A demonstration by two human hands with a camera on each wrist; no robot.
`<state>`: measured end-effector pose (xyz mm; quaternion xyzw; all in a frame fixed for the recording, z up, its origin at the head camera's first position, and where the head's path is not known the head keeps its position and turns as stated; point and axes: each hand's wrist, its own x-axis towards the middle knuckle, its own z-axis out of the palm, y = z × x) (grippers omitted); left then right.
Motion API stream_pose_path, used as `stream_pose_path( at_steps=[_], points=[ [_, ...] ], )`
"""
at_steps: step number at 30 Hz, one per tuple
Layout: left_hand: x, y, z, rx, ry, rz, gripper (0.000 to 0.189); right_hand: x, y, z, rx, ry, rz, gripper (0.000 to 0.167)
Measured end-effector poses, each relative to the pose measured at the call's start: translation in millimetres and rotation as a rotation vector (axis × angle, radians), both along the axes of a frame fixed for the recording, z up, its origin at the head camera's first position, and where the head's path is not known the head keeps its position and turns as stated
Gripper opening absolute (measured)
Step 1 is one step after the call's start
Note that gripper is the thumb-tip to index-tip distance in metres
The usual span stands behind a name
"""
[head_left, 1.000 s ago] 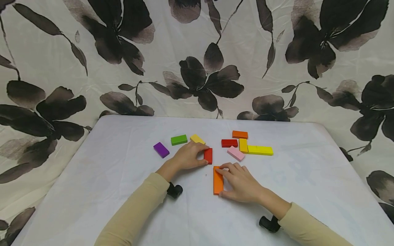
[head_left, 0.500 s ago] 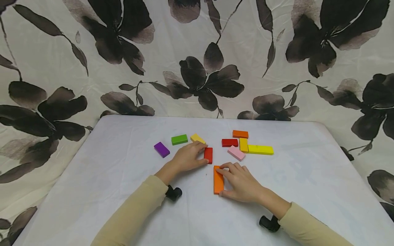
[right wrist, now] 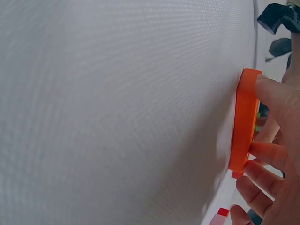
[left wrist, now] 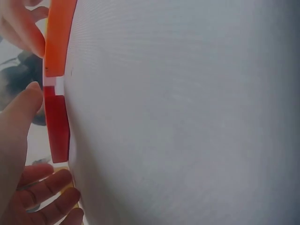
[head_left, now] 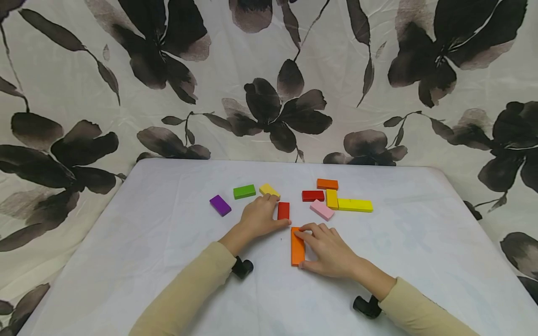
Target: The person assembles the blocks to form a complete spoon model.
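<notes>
A long orange block (head_left: 297, 249) lies on the white table, pointing away from the person. My right hand (head_left: 329, 252) grips it from the right, the thumb at its near end and the fingers toward its far end. Just beyond it lies a shorter red block (head_left: 283, 211), a small gap apart. My left hand (head_left: 259, 218) is spread beside the red block; its thumb is by the near end and its fingers are past the far end. In the left wrist view, the red block (left wrist: 57, 129) sits between thumb and fingers, with gaps showing.
Behind the left hand lie a yellow block (head_left: 269, 190), a green block (head_left: 244, 191) and a purple block (head_left: 220, 205). At the right are a pink block (head_left: 322, 210), a red block (head_left: 313, 196), an orange block (head_left: 327, 184) and yellow blocks (head_left: 355, 205). A floral cloth (head_left: 235, 56) hangs behind.
My left thumb has come away from the red block's side to its near end, and the left hand has shifted slightly right. The right hand and the orange block have stayed put.
</notes>
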<state>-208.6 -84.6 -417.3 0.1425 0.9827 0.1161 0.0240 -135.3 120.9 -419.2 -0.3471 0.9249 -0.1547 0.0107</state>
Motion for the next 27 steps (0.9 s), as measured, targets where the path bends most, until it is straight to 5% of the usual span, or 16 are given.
stream_pose_path(
  at_steps=[14, 27],
  points=[
    [-1.2, 4.3, 2.3, -0.041, -0.008, 0.009, 0.073, 0.2, 0, 0.2, 0.002, -0.014, -0.006, 0.067],
    [2.4, -8.0, 6.1, 0.097, -0.035, 0.03, 0.038, 0.6, 0, -1.2, -0.002, -0.003, -0.004, 0.068]
  ],
)
